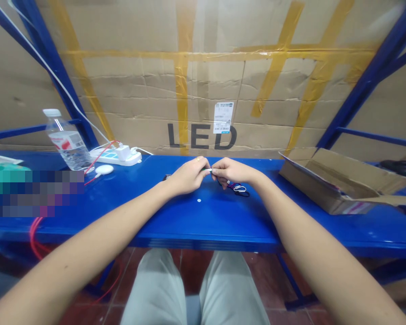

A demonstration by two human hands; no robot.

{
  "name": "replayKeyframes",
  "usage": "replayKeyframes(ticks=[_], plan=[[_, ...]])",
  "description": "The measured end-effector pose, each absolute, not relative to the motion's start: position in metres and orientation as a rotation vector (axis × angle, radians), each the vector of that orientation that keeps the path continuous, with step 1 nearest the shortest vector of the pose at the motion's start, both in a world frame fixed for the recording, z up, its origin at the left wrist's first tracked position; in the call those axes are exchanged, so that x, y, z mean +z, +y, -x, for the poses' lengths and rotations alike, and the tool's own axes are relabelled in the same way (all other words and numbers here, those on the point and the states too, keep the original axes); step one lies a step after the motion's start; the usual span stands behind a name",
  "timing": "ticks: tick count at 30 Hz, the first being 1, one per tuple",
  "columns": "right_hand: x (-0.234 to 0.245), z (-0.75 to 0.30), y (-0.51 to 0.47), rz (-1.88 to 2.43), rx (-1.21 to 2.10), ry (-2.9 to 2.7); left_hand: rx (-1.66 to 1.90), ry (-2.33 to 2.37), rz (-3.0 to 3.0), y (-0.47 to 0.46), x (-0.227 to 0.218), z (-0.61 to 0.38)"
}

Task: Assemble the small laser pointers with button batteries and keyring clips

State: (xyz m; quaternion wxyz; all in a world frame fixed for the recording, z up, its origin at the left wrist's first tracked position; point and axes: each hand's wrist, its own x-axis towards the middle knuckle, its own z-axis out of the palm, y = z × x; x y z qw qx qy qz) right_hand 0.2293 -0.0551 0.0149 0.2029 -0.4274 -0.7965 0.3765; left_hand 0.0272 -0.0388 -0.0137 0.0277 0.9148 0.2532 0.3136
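The left hand (188,175) and right hand (232,170), fingers closed to a pinch, grip a small white piece (208,170) at the left fingertips' three o'clock, tabletop (209,223) stretching to its near edge at six, a cardboard box (307,189) well apart at three.

Capped clear bottle (67,142) stands at left on the blue surface (223,225), near a white power strip (133,158). Open cardboard box (307,189) sits at right. Behind, taped cardboard (145,104) bears black letters "LED" (200,142) and a white label (223,117).
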Motion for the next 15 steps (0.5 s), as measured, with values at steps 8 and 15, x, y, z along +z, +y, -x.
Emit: replayKeyframes(ticks=[8,15], plan=[[0.015,-0.236,-0.051,1.191,0.992,-2.254,0.973,0.827,-2.774,-0.037,-0.014,-0.028],[0.014,-0.245,-0.040,1.275,0.614,-2.121,1.011,0.926,-2.604,-0.032,-0.015,-0.028]])
